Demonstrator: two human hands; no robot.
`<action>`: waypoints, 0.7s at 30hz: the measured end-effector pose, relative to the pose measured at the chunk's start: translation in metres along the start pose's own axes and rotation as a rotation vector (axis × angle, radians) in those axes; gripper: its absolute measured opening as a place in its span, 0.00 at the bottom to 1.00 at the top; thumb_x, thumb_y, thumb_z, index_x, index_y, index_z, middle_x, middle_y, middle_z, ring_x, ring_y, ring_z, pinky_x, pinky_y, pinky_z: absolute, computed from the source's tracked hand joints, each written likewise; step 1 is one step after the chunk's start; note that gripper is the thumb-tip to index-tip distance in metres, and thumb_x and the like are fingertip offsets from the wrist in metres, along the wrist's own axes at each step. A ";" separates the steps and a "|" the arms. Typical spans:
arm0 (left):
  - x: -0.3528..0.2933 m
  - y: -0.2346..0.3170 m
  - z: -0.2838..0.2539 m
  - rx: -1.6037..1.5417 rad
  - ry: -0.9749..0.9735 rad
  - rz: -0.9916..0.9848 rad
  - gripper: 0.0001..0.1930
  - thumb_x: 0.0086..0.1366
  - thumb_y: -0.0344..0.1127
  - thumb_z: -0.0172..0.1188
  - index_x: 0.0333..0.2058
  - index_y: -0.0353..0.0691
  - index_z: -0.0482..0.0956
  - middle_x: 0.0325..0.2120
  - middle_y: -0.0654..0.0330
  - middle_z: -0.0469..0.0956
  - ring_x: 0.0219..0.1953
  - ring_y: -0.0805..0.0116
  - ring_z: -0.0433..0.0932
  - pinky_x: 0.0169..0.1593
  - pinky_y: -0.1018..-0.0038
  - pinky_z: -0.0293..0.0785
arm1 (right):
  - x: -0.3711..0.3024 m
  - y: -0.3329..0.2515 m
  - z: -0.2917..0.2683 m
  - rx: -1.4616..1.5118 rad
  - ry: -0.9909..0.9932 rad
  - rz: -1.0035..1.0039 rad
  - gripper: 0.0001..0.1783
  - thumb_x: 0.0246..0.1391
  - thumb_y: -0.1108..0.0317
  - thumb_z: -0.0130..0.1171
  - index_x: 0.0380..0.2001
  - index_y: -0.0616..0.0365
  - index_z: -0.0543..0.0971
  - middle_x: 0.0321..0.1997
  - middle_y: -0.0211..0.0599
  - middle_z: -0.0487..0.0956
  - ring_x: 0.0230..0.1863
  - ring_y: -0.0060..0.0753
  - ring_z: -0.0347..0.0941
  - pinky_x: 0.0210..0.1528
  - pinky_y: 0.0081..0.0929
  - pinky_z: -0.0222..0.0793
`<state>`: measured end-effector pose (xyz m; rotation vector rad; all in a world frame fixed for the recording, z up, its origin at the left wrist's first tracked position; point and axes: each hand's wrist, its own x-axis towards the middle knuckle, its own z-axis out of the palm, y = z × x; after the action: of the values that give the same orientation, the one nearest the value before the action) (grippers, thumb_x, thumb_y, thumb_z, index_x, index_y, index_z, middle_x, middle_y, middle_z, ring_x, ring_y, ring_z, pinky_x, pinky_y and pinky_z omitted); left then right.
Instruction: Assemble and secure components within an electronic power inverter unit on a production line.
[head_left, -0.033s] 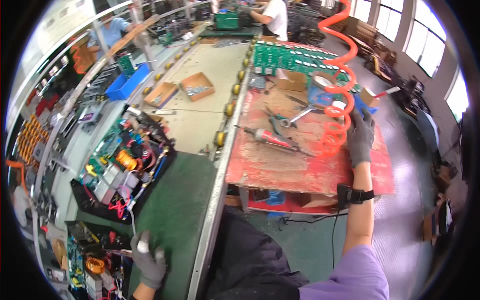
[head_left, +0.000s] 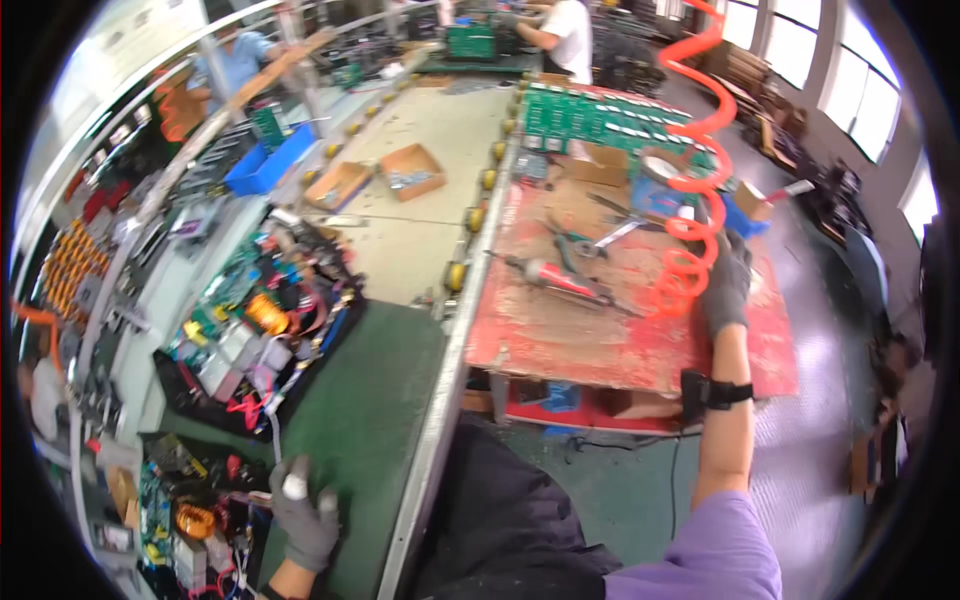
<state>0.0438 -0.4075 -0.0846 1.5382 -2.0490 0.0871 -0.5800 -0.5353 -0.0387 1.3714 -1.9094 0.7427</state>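
My left hand (head_left: pixel 308 522), in a grey glove with pale fingertips, is low on the left over the green belt (head_left: pixel 375 400). Its thumb and forefinger are apart, with nothing visible between them. Beside it lies an open black electronics unit (head_left: pixel 195 520) with an orange-wound coil. A white cable (head_left: pixel 278 438) hangs from a second such unit (head_left: pixel 250 345) and ends by my fingers. My right hand (head_left: pixel 727 290), also gloved, reaches over the right edge of the red worktable (head_left: pixel 580 350) toward a blue bin (head_left: pixel 742 215). Its fingers look loosely extended, partly hidden behind an orange coiled hose (head_left: pixel 688 262).
On the worktable lie a red and grey power screwdriver (head_left: pixel 560 278), pliers (head_left: pixel 568 248) and several green circuit boards (head_left: pixel 590 120). Cardboard trays (head_left: pixel 412 172) with small metal parts sit on the line, near a blue bin (head_left: pixel 270 160). Another person (head_left: pixel 565 35) works at the far end.
The whole view has shifted slightly to the left, so things sit a little further right. My right hand's fingers now lie more behind the hose. My left hand stays by the lower unit.
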 end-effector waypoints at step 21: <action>-0.043 -0.004 -0.074 -0.050 -0.081 -0.176 0.20 0.53 0.36 0.66 0.47 0.47 0.79 0.45 0.54 0.75 0.44 0.53 0.77 0.46 0.63 0.76 | -0.087 -0.261 -0.100 1.240 -0.112 -0.093 0.20 0.54 0.80 0.52 0.52 0.64 0.75 0.53 0.41 0.76 0.56 0.37 0.71 0.60 0.33 0.64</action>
<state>0.0842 -0.3441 -0.0441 1.7079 -1.9510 -0.0943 -0.2923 -0.4831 -0.0274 2.1750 -1.3813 2.0044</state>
